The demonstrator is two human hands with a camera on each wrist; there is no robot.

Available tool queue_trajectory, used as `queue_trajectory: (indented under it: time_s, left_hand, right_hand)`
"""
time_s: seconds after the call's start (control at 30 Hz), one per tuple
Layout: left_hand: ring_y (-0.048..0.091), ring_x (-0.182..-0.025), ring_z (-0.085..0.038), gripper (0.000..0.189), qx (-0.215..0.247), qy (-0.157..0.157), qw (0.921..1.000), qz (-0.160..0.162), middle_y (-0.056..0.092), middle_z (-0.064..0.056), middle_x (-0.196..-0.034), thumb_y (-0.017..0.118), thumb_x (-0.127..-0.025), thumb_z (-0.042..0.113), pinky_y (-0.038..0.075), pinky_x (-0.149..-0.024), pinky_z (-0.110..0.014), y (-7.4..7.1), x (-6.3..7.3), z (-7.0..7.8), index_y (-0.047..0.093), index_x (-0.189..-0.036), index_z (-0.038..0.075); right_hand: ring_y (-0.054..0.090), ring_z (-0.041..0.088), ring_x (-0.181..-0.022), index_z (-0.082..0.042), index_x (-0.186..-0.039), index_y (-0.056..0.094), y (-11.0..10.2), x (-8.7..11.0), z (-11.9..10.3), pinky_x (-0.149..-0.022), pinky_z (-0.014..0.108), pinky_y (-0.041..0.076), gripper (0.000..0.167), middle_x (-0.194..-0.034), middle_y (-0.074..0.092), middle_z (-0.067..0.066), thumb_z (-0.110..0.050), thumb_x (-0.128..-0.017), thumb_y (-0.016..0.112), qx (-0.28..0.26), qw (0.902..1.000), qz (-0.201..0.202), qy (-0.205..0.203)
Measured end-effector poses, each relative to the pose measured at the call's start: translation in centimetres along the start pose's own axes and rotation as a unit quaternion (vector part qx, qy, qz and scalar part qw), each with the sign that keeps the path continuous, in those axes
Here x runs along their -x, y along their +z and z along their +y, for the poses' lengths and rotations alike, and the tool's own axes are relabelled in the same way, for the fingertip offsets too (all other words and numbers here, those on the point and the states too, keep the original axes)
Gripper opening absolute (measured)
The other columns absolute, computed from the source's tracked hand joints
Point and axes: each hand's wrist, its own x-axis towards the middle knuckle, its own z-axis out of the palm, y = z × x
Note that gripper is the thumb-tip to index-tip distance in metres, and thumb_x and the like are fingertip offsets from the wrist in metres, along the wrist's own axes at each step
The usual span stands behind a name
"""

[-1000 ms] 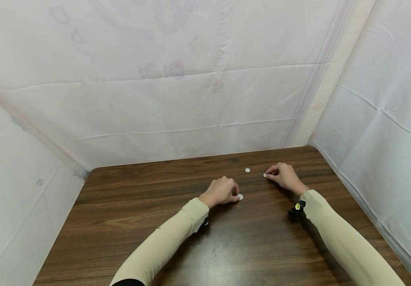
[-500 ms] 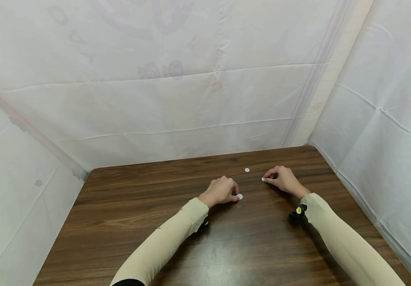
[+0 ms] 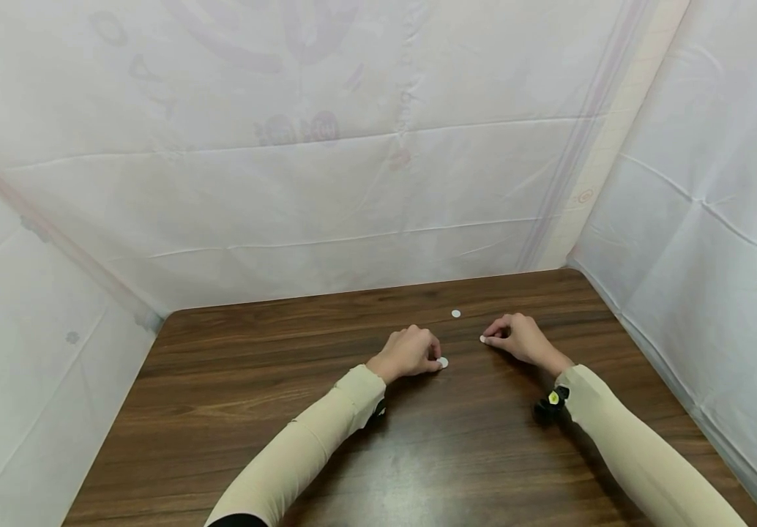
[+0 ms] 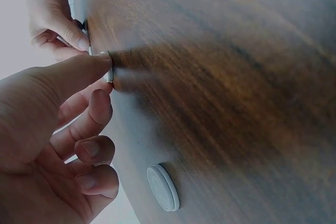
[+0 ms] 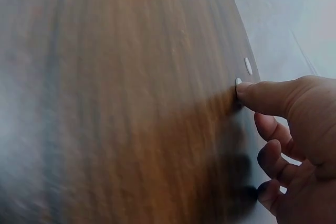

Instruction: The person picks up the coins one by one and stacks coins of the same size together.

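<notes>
My left hand [image 3: 408, 351] pinches a small white round disc [image 3: 443, 362] between thumb and index finger, low at the tabletop. In the left wrist view that disc [image 4: 109, 66] stands out past the thumb tip, while the other fingers curl loosely. Farther right, my right hand [image 3: 522, 338] holds a second white disc [image 3: 482, 339] by its edge; in the right wrist view the thumb covers most of this disc [image 5: 239, 82]. A third white disc [image 3: 455, 313] lies flat behind and between the hands, touched by neither. Its thick rim shows in the left wrist view [image 4: 164, 188].
The discs are on a dark wood-grain table [image 3: 233, 410] with rounded far corners. White printed sheeting [image 3: 352, 183] hangs behind it and along both sides. A black wrist camera [image 3: 550, 406] is strapped beneath the right sleeve.
The right hand has drawn its disc toward the person and slightly left over the tabletop. The left hand and the far disc have stayed in place.
</notes>
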Motion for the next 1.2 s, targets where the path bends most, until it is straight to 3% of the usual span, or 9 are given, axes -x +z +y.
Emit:
queue_trajectory:
  time_s: [0.6, 0.83, 1.2]
  left_hand:
    - [0.055, -0.057, -0.003, 0.012, 0.001, 0.000, 1.0000, 0.002, 0.062, 0.014, -0.071, 0.078, -0.093, 0.033, 0.043, -0.052, -0.023, 0.1, -0.1, 0.1, 0.076, -0.090, 0.022]
    - [0.055, -0.056, -0.005, 0.012, 0.003, 0.001, 1.0000, 0.003, 0.060, 0.013, -0.069, 0.078, -0.093, 0.032, 0.043, -0.050, -0.023, -0.2, 0.0, 0.2, 0.076, -0.091, 0.021]
    - [0.055, -0.056, -0.006, 0.012, -0.001, -0.002, 1.0000, 0.000, 0.060, 0.012, -0.069, 0.078, -0.093, 0.032, 0.043, -0.051, -0.024, -0.2, 0.0, 0.3, 0.075, -0.090, 0.021]
  right_hand:
    - [0.057, 0.008, -0.070, -0.013, -0.089, 0.080, 1.3, 1.3, -0.8, -0.065, 0.026, 0.045, 0.006, -0.078, 0.066, -0.010, -0.019, -0.089, 0.082, -0.021, 0.9997, 0.009, -0.006]
    - [0.056, 0.009, -0.070, -0.010, -0.091, 0.080, 1.4, 1.6, -1.1, -0.065, 0.026, 0.045, 0.013, -0.079, 0.065, -0.009, -0.022, -0.089, 0.082, -0.039, 0.9991, -0.003, -0.013]
    - [0.055, 0.008, -0.070, -0.012, -0.093, 0.080, 1.4, 1.8, -1.1, -0.064, 0.025, 0.045, 0.009, -0.079, 0.065, -0.010, -0.021, -0.090, 0.082, -0.039, 0.9991, -0.007, -0.014]
